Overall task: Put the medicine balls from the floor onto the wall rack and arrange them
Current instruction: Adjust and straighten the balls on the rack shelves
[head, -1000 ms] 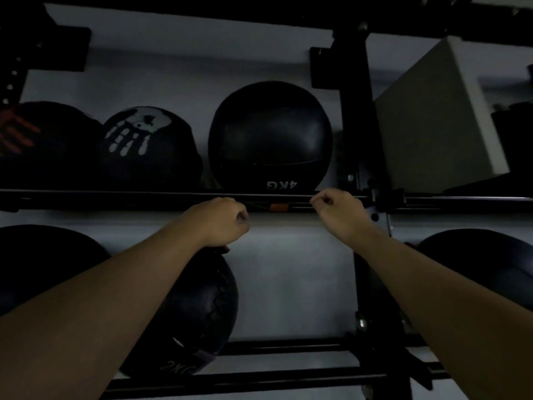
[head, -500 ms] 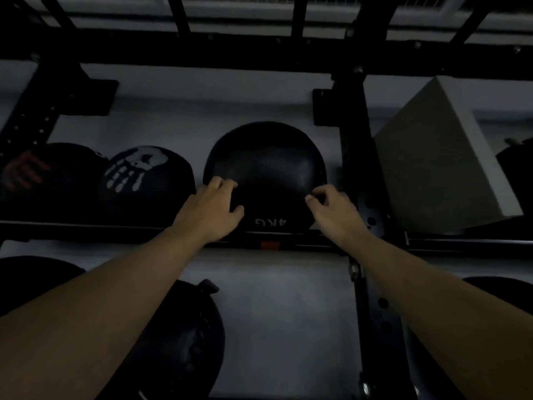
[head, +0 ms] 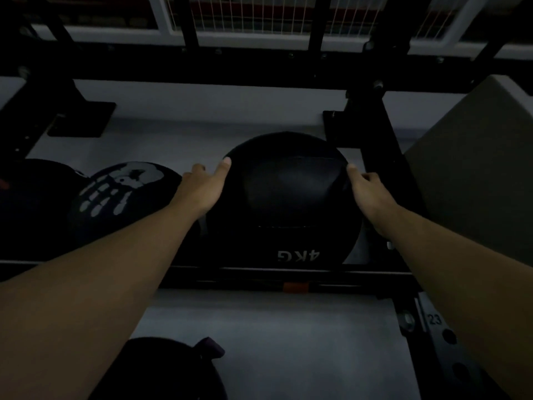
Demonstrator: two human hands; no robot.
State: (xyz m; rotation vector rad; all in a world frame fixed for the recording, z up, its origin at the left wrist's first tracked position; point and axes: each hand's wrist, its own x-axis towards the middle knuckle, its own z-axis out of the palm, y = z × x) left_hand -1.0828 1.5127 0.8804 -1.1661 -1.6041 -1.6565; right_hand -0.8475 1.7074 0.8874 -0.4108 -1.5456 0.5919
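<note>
A large black medicine ball (head: 288, 197) marked 4KG upside down sits on the upper rail of the black wall rack (head: 259, 272). My left hand (head: 202, 189) lies flat against the ball's left side, fingers spread. My right hand (head: 366, 192) presses on its right side. Both hands clasp the ball between them. To its left rests a black ball with a white handprint (head: 115, 194), and another dark ball (head: 26, 203) sits further left.
A pale grey box (head: 473, 183) stands on the rack to the right, past a black upright post (head: 383, 168). On the lower tier a dark ball with a handle (head: 173, 370) shows. A window with mesh (head: 259, 13) runs above. The scene is dim.
Both hands have risen from the rack rail onto the 4KG ball and slid up and apart to its sides. The view has tilted upward.
</note>
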